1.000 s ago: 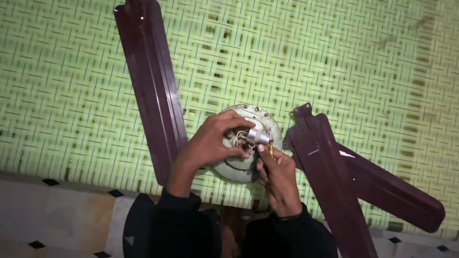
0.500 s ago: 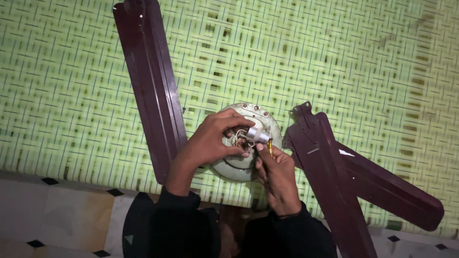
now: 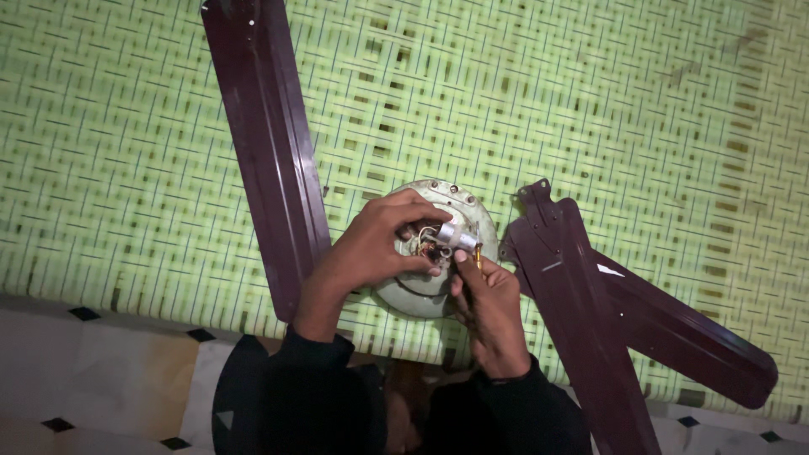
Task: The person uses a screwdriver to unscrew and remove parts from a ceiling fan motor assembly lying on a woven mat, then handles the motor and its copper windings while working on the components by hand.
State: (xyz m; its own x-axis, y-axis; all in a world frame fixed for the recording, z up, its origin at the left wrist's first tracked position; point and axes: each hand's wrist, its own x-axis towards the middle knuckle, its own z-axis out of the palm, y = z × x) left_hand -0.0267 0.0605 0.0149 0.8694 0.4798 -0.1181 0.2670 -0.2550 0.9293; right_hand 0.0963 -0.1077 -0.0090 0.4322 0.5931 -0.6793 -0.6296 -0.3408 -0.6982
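A round, pale green metal fan motor point(image 3: 421, 286) lies on a green woven mat point(image 3: 590, 101) with a basket-weave texture. The left hand point(image 3: 375, 248) curls over the motor's top, fingers closed around a short silvery shaft point(image 3: 455, 238) beside a tangle of thin wires point(image 3: 425, 244). The right hand point(image 3: 489, 312) pinches a slim tool with a yellowish tip point(image 3: 478, 253), set against the shaft. 3 long, flat maroon blades show: 1 point(image 3: 270, 143) left of the motor, 2 point(image 3: 581, 312) overlapping on the right, with a small white mark. Black sleeves point(image 3: 320, 396) hide the motor's lower edge; the tool's kind is hard to make out.
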